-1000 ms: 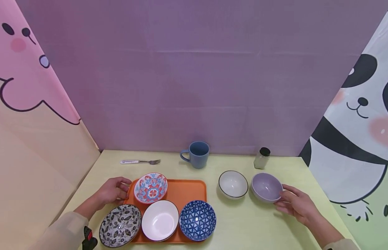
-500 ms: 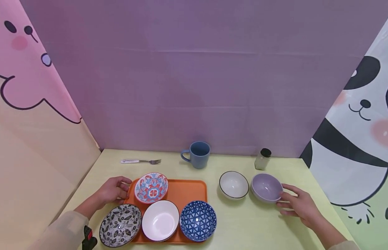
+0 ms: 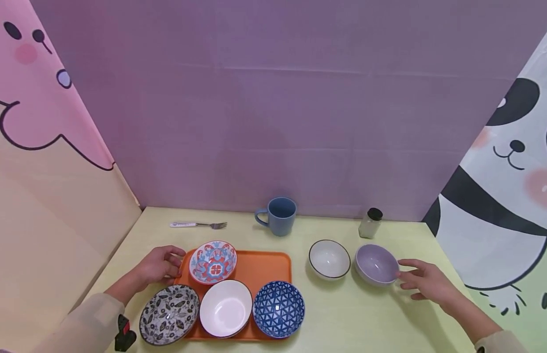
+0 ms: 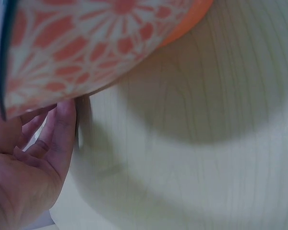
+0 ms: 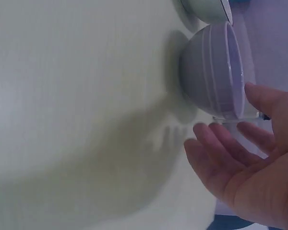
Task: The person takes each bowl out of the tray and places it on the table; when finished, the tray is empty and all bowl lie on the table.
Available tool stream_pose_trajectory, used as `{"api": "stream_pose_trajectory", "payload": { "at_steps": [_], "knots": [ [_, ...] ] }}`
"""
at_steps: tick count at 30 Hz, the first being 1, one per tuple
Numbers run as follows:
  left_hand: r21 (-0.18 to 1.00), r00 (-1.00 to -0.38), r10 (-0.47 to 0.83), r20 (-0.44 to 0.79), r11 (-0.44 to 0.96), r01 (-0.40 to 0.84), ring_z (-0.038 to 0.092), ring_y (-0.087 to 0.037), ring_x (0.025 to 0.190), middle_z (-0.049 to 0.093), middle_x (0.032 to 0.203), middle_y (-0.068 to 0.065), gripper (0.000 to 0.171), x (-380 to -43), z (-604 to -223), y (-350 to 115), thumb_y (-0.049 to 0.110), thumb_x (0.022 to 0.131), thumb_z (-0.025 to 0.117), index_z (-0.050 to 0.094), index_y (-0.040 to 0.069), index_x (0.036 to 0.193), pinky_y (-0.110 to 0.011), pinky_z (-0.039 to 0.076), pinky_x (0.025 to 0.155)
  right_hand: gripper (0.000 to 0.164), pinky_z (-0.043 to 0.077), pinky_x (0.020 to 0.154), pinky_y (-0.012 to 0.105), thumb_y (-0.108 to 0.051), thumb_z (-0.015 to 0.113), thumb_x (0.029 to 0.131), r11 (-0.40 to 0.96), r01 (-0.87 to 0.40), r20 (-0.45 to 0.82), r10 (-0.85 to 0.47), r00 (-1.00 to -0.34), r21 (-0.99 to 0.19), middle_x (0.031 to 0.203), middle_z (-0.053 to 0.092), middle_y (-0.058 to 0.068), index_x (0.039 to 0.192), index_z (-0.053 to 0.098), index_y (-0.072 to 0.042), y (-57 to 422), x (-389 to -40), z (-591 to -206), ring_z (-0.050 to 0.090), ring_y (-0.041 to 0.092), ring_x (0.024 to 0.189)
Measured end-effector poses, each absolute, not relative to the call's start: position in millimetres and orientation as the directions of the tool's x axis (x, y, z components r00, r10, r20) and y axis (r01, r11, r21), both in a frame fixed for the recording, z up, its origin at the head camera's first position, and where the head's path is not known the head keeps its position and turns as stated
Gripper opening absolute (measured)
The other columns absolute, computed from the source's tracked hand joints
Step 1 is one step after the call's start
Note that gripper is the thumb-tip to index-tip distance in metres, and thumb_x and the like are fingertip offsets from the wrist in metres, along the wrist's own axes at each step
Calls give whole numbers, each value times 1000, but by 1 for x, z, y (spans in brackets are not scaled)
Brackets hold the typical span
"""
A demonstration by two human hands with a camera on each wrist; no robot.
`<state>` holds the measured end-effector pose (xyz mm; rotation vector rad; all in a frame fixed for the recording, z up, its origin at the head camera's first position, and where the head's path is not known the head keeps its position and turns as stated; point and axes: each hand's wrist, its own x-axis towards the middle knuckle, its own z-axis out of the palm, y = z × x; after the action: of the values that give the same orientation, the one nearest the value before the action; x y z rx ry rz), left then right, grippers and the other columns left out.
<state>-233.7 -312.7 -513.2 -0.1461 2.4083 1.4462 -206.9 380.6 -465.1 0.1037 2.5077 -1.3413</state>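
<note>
My right hand [image 3: 425,282] is just right of the lilac bowl [image 3: 377,265], fingers spread and thumb near its rim; the right wrist view shows the fingers [image 5: 213,160] apart from the bowl's wall. My left hand [image 3: 161,264] rests at the left edge of the orange tray [image 3: 264,267], fingers loosely bent; whether they touch it is hard to tell. Beside that hand stand a red-and-blue patterned bowl [image 3: 213,262] and a black-and-white leaf-patterned bowl [image 3: 169,315]. A bowl with an orange-and-white outside [image 4: 86,48] partly covers the left fingers in the left wrist view.
A white bowl [image 3: 226,309] and a blue triangle-patterned bowl [image 3: 279,310] sit along the tray's front. Left of the lilac bowl is a dark-rimmed white bowl [image 3: 329,260]. Farther back are a fork [image 3: 198,225], a blue mug [image 3: 281,216] and a black-lidded jar [image 3: 371,223].
My right hand has let go of the lilac bowl and drawn slightly right, its fingers spreading. The bowl stays in place. My left hand has barely moved.
</note>
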Motion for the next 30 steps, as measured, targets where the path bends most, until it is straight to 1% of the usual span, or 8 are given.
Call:
{"api": "stream_pose_trajectory", "payload": {
  "at_steps": [6, 9, 14, 17, 19, 22, 25, 30],
  "knots": [
    [835, -945, 68, -321, 492, -248, 62, -28, 87, 59, 111, -21, 57, -235, -514, -313, -8, 85, 68, 47, -8, 138, -40, 64, 71, 61, 61, 75, 38, -28, 70, 98, 675, 14, -125, -116, -985, -737, 124, 68, 25, 144, 50, 6, 377, -214, -437, 70, 22, 103],
    [834, -945, 63, -320, 493, -249, 62, -28, 87, 59, 110, -21, 57, -235, -515, -313, -7, 84, 68, 47, -8, 138, -40, 64, 71, 60, 60, 76, 34, -31, 73, 96, 696, -43, -70, -134, -989, -716, 121, 70, 21, 143, 54, 2, 365, -219, -421, 69, 17, 103],
    [830, -942, 66, -330, 495, -256, 63, -27, 87, 60, 109, -21, 57, -236, -515, -314, -7, 85, 69, 48, -8, 138, -40, 64, 71, 58, 61, 80, 35, -30, 74, 94, 674, -141, -3, -208, -978, -725, 120, 70, 18, 141, 57, -1, 330, -228, -399, 71, 27, 107],
    [826, -941, 66, -331, 503, -255, 64, -27, 86, 61, 109, -21, 57, -236, -515, -316, -7, 85, 69, 48, -8, 138, -40, 64, 71, 54, 60, 84, 31, -28, 76, 93, 635, -197, 30, -264, -964, -747, 122, 70, 17, 139, 60, -2, 304, -236, -393, 71, 30, 108],
    [824, -942, 63, -330, 506, -255, 64, -27, 86, 61, 109, -21, 57, -235, -514, -316, -7, 85, 70, 48, -8, 138, -40, 64, 71, 53, 59, 87, 30, -26, 77, 93, 605, -223, 42, -298, -954, -764, 123, 69, 17, 138, 61, -3, 284, -242, -391, 71, 30, 108],
    [826, -945, 74, -317, 511, -237, 65, -27, 85, 62, 109, -23, 57, -233, -512, -316, -7, 85, 70, 47, -10, 137, -40, 64, 70, 54, 60, 88, 35, -28, 77, 92, 570, -227, 23, -342, -939, -790, 123, 69, 17, 138, 61, -4, 254, -250, -394, 70, 30, 109],
    [832, -948, 82, -308, 506, -227, 67, -26, 83, 63, 108, -24, 56, -231, -509, -314, -7, 85, 69, 48, -11, 136, -41, 64, 69, 55, 60, 85, 39, -30, 78, 92, 549, -198, -19, -365, -931, -812, 122, 70, 15, 139, 61, -8, 222, -256, -401, 70, 29, 109],
    [839, -952, 91, -294, 502, -211, 69, -25, 80, 65, 107, -24, 56, -230, -507, -311, -8, 85, 70, 48, -14, 136, -41, 64, 69, 53, 60, 82, 41, -31, 78, 92, 523, -160, -77, -402, -912, -837, 119, 70, 10, 138, 63, -11, 170, -261, -413, 71, 25, 106]
  ]
}}
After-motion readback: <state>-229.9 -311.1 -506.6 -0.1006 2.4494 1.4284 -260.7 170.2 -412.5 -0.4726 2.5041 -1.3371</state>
